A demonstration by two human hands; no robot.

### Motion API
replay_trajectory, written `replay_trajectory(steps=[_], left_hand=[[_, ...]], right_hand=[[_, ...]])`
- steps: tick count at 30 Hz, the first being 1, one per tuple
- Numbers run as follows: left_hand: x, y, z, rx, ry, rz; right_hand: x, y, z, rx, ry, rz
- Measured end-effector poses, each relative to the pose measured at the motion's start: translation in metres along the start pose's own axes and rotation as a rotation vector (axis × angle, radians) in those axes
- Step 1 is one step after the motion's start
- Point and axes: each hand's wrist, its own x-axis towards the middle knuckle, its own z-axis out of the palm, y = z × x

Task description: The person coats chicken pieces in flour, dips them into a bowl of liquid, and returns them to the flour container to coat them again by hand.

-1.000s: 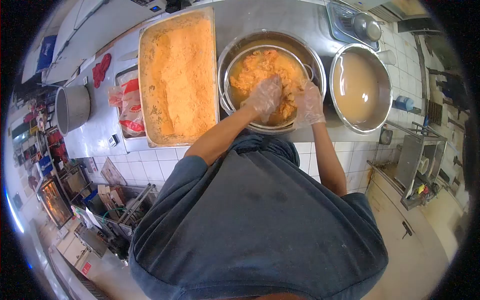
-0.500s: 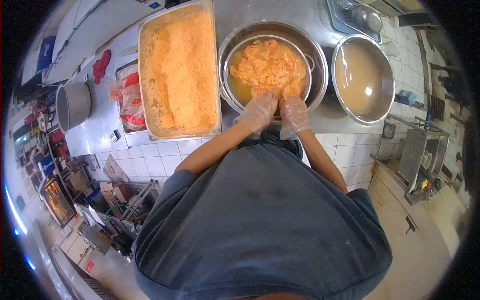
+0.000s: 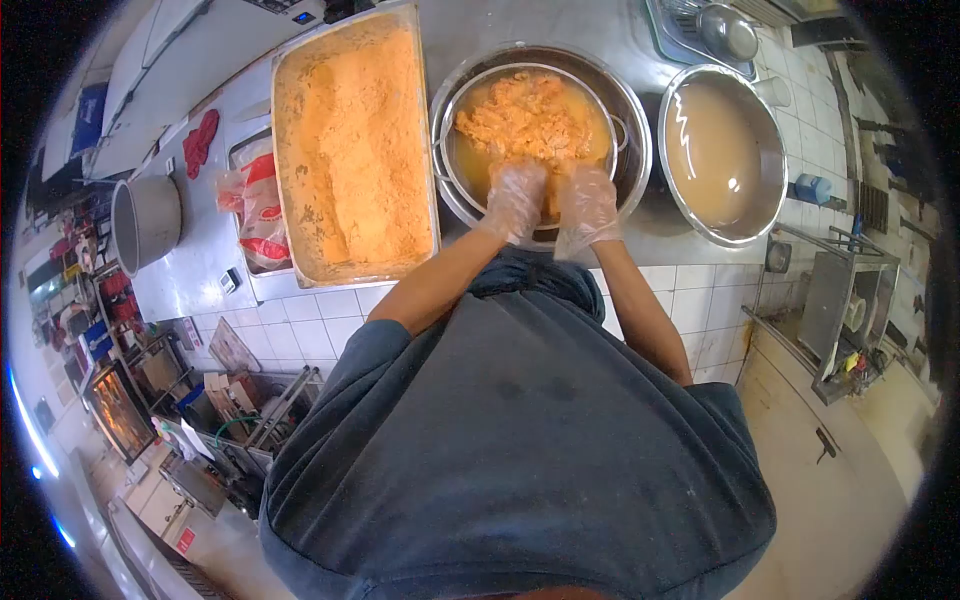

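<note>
My left hand (image 3: 518,198) and my right hand (image 3: 587,203), both in clear plastic gloves, reach over the near rim of a metal pot with loop handles (image 3: 612,112). Orange-coated meat pieces (image 3: 535,118), probably chicken, lie in a yellowish liquid inside it. Both hands have their fingers curled into the meat at the near side, side by side with a small gap between. The fingertips are hidden by the meat and the glare on the gloves. Around the pot is a larger steel bowl (image 3: 641,130).
To the left, a deep tray (image 3: 432,225) holds orange breading powder (image 3: 360,140). Beyond it are a red-and-white plastic bag (image 3: 262,205), a red cloth (image 3: 200,142) and a grey pot (image 3: 150,222). On the right stands a steel basin (image 3: 778,190) of cloudy liquid.
My left hand has shifted slightly left and up, and the gap between my hands is wider. The meat in the pot has been pushed about, with more liquid showing at the left.
</note>
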Motion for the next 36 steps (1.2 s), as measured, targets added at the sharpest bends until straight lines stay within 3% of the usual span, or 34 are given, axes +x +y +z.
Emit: replay_trajectory(steps=[2, 5, 8, 11, 12, 15, 18, 21, 24, 27, 30, 33, 34, 36], left_hand=[[-0.009, 0.006, -0.006, -0.106, -0.001, 0.062], [-0.014, 0.011, -0.036, -0.267, 0.012, 0.055], [-0.025, 0.003, -0.038, -0.328, 0.233, -0.106], [-0.022, -0.008, -0.037, -0.250, 0.396, -0.014], [-0.015, -0.009, -0.038, -0.193, 0.211, 0.020], [0.004, -0.009, -0.032, -0.139, 0.082, 0.190], [0.021, -0.016, -0.004, -0.100, 0.123, 0.204], [0.024, -0.024, 0.020, 0.139, 0.225, 0.381], [0.036, 0.002, -0.057, 0.004, -0.337, 0.186], [0.016, -0.022, -0.031, -0.086, -0.003, 0.315], [-0.024, -0.021, -0.042, 0.168, 0.388, 0.158], [-0.043, -0.036, -0.012, 0.328, 0.263, 0.151], [-0.044, -0.043, 0.007, 0.404, 0.234, 0.143], [-0.042, -0.056, 0.058, 0.412, 0.046, 0.010]], right_hand=[[0.010, 0.011, 0.017, -0.094, 0.305, -0.104], [0.036, 0.015, 0.055, 0.000, 0.084, -0.006], [0.033, 0.005, 0.067, 0.019, 0.214, -0.084], [0.045, 0.005, 0.064, 0.054, -0.106, 0.006], [0.045, 0.009, 0.066, 0.089, -0.053, -0.032], [0.046, 0.032, 0.060, 0.179, 0.128, -0.113], [0.020, 0.046, 0.043, 0.132, 0.360, -0.117], [-0.006, 0.044, 0.046, 0.022, 0.099, -0.203], [-0.009, 0.024, 0.062, 0.134, 0.118, -0.117], [-0.008, 0.017, 0.113, 0.078, 0.169, -0.145], [0.004, 0.011, 0.112, 0.146, 0.114, -0.089], [0.004, 0.014, 0.052, 0.193, -0.026, -0.184], [0.006, 0.006, 0.032, 0.216, 0.021, -0.126], [0.006, -0.011, 0.021, 0.277, 0.174, -0.252]])
